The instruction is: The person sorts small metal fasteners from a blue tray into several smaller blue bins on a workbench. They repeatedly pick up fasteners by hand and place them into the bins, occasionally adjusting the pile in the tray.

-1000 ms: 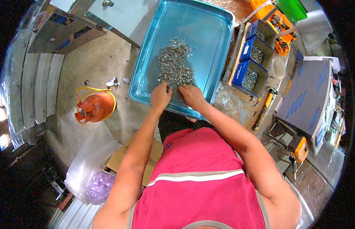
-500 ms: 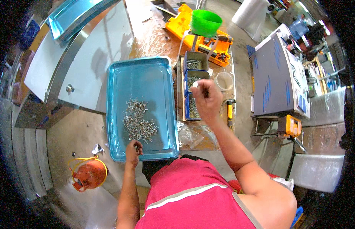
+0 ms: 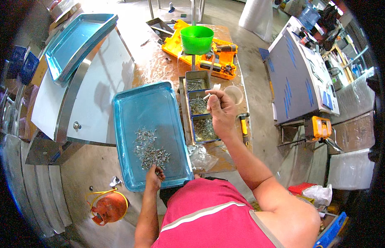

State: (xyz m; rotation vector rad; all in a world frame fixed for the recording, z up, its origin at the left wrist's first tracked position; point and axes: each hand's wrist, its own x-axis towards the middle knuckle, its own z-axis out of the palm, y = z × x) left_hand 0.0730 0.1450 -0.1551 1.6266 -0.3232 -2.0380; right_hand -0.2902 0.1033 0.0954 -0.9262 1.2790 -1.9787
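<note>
Head view: beside a row of three open-topped, dark-blue bins [image 3: 198, 94] of metal fasteners, the right hand [image 3: 222, 108] is raised, its grip pinching a small pale piece [image 3: 207, 96]. The left hand [image 3: 154, 177], its grip curled around a few pieces, meets the near edge of a heap of small silvery metal screws [image 3: 152, 155] in the shallow, shiny blue rectangular tray [image 3: 147, 107].

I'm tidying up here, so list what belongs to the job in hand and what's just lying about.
In use, apparently:
metal fasteners piled in a blue tray
left hand, curled around some fasteners
three bins holding more fasteners
right hand, pinching a small light piece by the bins

Apparently just lying about:
green bowl
orange tool case
yellow-and-black tool
orange gas cylinder
</note>
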